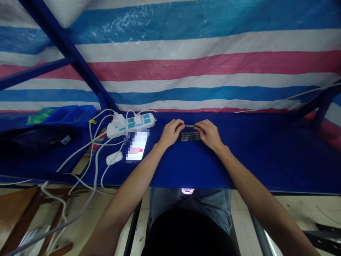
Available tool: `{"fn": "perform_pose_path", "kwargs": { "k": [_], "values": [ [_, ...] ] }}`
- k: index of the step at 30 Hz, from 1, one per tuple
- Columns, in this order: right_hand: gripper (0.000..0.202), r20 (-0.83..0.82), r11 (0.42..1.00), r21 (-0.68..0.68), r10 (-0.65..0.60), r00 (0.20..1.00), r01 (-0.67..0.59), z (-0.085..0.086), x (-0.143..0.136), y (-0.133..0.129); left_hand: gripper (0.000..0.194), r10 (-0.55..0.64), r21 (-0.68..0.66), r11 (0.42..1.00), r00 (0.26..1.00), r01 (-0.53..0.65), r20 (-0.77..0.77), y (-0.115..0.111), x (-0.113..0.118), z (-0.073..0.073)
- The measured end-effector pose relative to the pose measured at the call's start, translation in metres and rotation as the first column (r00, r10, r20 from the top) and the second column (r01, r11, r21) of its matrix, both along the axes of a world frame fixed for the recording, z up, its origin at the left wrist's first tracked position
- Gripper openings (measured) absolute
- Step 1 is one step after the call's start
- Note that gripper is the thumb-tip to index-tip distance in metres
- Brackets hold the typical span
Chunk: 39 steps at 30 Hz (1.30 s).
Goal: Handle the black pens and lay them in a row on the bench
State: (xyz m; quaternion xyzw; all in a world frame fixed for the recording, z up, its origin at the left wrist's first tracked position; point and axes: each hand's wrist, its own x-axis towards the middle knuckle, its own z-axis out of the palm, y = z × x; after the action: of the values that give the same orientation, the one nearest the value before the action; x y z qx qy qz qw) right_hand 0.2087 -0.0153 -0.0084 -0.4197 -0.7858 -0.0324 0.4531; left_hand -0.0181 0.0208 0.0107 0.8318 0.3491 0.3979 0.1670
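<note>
A dark pen (190,126) lies crosswise between my two hands. My left hand (172,133) pinches its left end with thumb and fingertips, and the fingers of my right hand (209,133) close on the right end. Just nearer to me, several more black pens (190,137) lie side by side in a small row on the blue tabletop (191,163). Parts of that row's ends are covered by my fingers.
Left of my hands are a lit phone (137,145), a white power strip (145,121) with plugs, and a white adapter (114,158). White cables (96,167) hang over the table edge. A blue bin (71,115) stands far left; a striped tarp (199,67) hangs behind.
</note>
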Motion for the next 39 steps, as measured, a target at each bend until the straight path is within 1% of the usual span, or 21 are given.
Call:
{"fn": "perform_pose_path", "kwargs": {
  "k": [4,7,11,15,17,21,23,27,30,31,34,35,36,38,39],
  "values": [
    [0.020,-0.016,1.000,-0.011,0.014,1.000,-0.014,0.0005,-0.0015,-0.0007,0.036,0.034,0.013,0.999,0.999,-0.034,-0.037,0.0013,-0.0011,0.0009],
    [0.020,-0.025,1.000,-0.019,0.021,0.999,-0.021,0.0007,-0.0011,-0.0005,0.039,0.039,-0.006,0.999,0.998,-0.040,-0.055,0.0015,-0.0012,0.0013],
    [0.019,-0.038,0.999,-0.035,0.014,0.999,-0.016,-0.0002,0.0010,0.0002,0.039,0.003,-0.017,1.000,0.998,-0.004,-0.061,0.0011,-0.0001,0.0016],
    [0.020,-0.034,0.999,-0.046,0.006,0.999,-0.008,-0.0001,0.0014,0.0000,0.036,0.009,-0.026,1.000,0.998,-0.011,-0.058,-0.0001,0.0001,0.0024],
    [0.020,-0.029,0.999,-0.043,0.005,1.000,-0.006,0.0002,0.0011,-0.0001,0.032,0.010,-0.030,0.999,0.999,-0.012,-0.043,-0.0010,-0.0001,0.0030],
    [0.019,-0.030,0.999,-0.034,-0.004,1.000,0.003,0.0003,0.0013,0.0001,0.019,-0.013,-0.043,0.999,0.999,0.015,0.031,-0.0017,0.0004,0.0021],
    [0.019,-0.035,1.000,-0.028,-0.005,0.999,0.004,0.0000,0.0019,0.0004,0.017,-0.021,-0.053,0.998,0.999,0.024,0.050,-0.0010,0.0012,0.0001],
    [0.018,-0.038,1.000,-0.026,0.005,0.999,-0.006,-0.0003,0.0026,0.0008,0.017,-0.015,-0.057,0.998,0.999,0.018,0.037,0.0012,0.0019,-0.0044],
    [0.019,-0.034,0.999,-0.039,0.005,0.999,-0.006,-0.0006,0.0018,0.0007,0.014,-0.002,-0.035,0.999,1.000,0.002,0.005,0.0021,0.0015,-0.0045],
    [0.019,-0.033,0.999,-0.041,0.009,0.999,-0.010,-0.0006,0.0013,0.0006,0.015,0.001,-0.025,1.000,1.000,-0.001,-0.013,0.0022,0.0012,-0.0039],
    [0.020,-0.030,0.999,-0.034,0.027,0.999,-0.028,-0.0005,-0.0002,0.0003,0.033,0.001,-0.003,1.000,0.998,-0.001,-0.057,0.0019,0.0005,-0.0015],
    [0.020,-0.029,0.999,-0.032,0.028,0.999,-0.029,-0.0004,-0.0005,0.0002,0.035,0.000,-0.005,1.000,0.998,0.000,-0.060,0.0017,0.0004,-0.0011],
    [0.020,-0.030,0.999,-0.030,0.025,0.999,-0.026,-0.0001,-0.0006,0.0001,0.033,0.000,-0.013,1.000,0.999,-0.001,-0.051,0.0015,0.0003,-0.0010],
    [0.021,-0.034,0.999,-0.032,0.011,0.999,-0.012,0.0004,0.0000,0.0000,0.021,-0.005,-0.038,0.999,1.000,0.005,-0.014,0.0013,0.0004,-0.0017],
    [0.020,-0.037,0.999,-0.033,0.004,0.999,-0.005,0.0006,0.0004,-0.0001,0.018,-0.010,-0.045,0.999,1.000,0.010,0.003,0.0013,0.0005,-0.0022]
  ]
}}
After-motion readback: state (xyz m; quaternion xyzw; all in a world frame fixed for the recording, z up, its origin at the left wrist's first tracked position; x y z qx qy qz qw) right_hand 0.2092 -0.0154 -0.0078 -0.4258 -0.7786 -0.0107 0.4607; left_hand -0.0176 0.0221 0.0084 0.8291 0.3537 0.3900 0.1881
